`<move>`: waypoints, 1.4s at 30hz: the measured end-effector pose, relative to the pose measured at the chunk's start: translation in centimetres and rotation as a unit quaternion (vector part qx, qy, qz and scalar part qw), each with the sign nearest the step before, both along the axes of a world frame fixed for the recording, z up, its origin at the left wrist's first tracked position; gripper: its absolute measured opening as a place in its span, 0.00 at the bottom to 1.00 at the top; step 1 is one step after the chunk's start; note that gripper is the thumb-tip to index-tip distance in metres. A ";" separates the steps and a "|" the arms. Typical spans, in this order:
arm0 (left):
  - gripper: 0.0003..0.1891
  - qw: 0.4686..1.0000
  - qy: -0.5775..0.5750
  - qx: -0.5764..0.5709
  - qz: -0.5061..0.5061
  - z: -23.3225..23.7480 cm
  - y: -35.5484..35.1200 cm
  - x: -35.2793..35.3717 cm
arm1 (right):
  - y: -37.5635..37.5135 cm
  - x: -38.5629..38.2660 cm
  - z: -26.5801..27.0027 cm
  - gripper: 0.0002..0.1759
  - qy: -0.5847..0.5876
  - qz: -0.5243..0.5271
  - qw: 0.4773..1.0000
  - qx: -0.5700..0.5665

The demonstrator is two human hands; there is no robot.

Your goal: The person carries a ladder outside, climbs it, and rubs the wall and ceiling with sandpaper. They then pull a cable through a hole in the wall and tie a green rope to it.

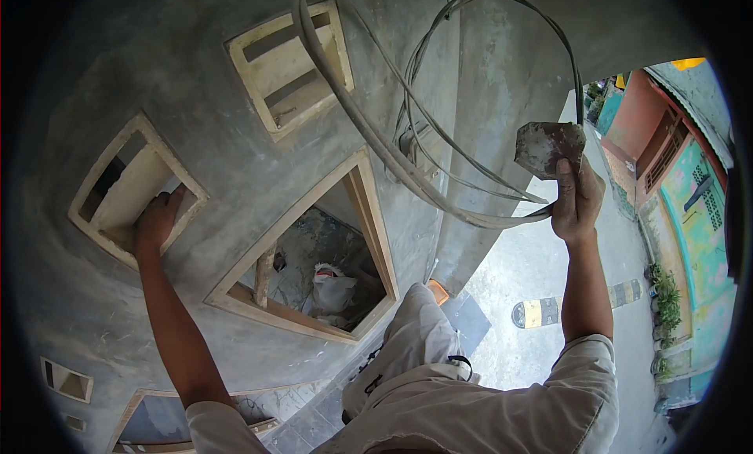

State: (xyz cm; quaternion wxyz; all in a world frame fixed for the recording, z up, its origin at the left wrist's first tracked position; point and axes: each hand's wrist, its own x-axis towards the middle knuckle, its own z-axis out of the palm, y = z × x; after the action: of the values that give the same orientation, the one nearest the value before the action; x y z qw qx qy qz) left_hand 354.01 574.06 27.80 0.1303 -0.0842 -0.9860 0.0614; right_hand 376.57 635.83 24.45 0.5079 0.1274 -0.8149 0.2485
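Note:
My left hand [159,216] reaches into a small framed opening [135,189] in the grey plastered wall [259,187]. Its fingers are bent over the lower right part of the frame, by the inner edge. My right hand [579,196] is raised at the right, its thumb pressed on a flat, grey-brown, rough-edged piece [549,148]. Looped grey cables [408,167] hang from above and pass close beside that hand; whether its fingers also touch them is unclear.
A larger wooden-framed opening [357,218] shows a white sack [332,289] inside. Another vent opening [294,69] is higher up. Far below are a striped speed bump [537,313], green plants [667,301] and a painted building [694,187].

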 end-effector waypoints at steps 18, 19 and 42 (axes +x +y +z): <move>0.20 0.995 0.033 -0.081 -0.039 -0.4 -0.3 0.2 | 4.4 5.9 3.9 0.15 0.573 0.063 0.792 -0.200; 0.24 0.999 0.017 -0.030 -0.006 -0.3 0.1 0.3 | 1.5 7.1 5.1 0.14 0.617 0.035 0.729 -0.295; 0.31 0.996 0.023 0.054 0.068 1.7 3.9 4.0 | -19.8 -19.8 -0.4 0.21 0.108 0.108 0.988 0.005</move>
State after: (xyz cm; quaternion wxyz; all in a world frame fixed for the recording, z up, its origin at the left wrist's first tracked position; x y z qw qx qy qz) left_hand 358.00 577.95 29.53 0.1524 -0.0087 -0.9881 0.0187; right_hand 356.72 616.04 24.03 0.5623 0.2430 -0.7383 0.2823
